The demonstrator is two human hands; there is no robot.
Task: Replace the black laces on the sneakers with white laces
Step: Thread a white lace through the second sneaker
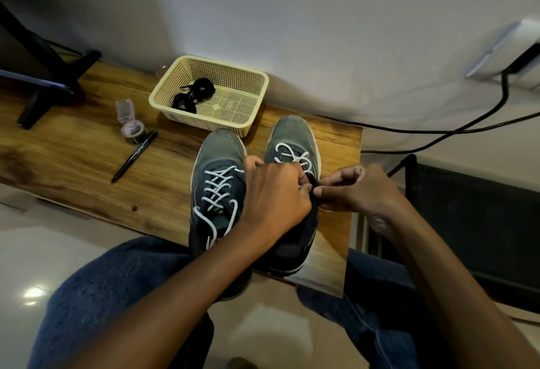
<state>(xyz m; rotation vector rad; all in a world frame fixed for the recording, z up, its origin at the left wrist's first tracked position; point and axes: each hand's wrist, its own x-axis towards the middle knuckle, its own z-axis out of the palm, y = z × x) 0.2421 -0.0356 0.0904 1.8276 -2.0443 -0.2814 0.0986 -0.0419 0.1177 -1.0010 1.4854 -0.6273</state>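
Observation:
Two grey-blue sneakers stand side by side on the wooden table (73, 146). The left sneaker (216, 164) is laced with a white lace (217, 187) whose loose ends hang toward me. The right sneaker (292, 135) carries white lace (293, 155) over its front eyelets only. My left hand (274, 196) is curled over the right sneaker's middle, fingers closed around the shoe's dark tongue area. My right hand (356, 190) pinches the same dark part between thumb and fingers. What exactly sits between the fingertips is hidden. Black laces (191, 95) lie bundled in a cream basket (260, 88).
A black pen (134, 157) and a small clear lidded jar (131, 126) lie left of the basket. A monitor stand (49, 82) occupies the far left. Black cables (438, 130) run along the wall to the right. My knees in blue jeans sit under the table's front edge.

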